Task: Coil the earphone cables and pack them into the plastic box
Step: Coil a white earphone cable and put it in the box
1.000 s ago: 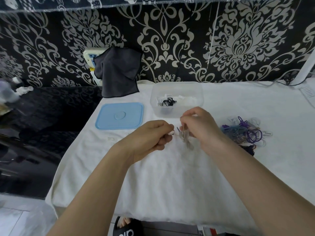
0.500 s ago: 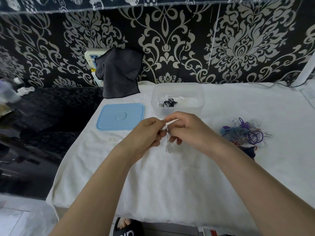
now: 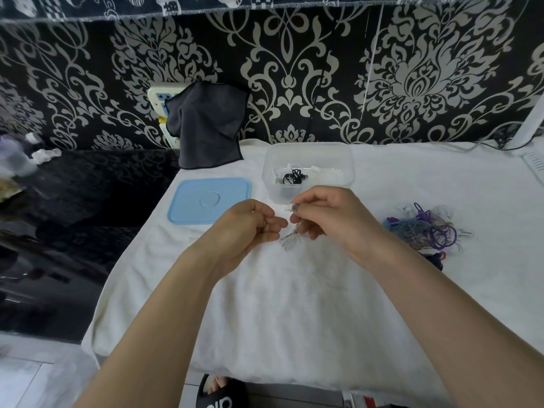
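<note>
Head view: white-clothed table (image 3: pixel 294 304), damask wallpaper (image 3: pixel 412 78).

A second ago the right hand (image 3: pixel 329 219) held the white earphone cable (image 3: pixel 290 241) up in front of the plastic box (image 3: pixel 307 172), apart from the left hand (image 3: pixel 253 228). Since then the hands closed together, then parted slightly. The cable loops now hang lower, just below the two grips.

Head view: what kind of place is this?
Likely a home room, not a lab: patterned black wallpaper, a white towel-like cloth over the table, a wall socket half covered by a dark cloth.
</note>
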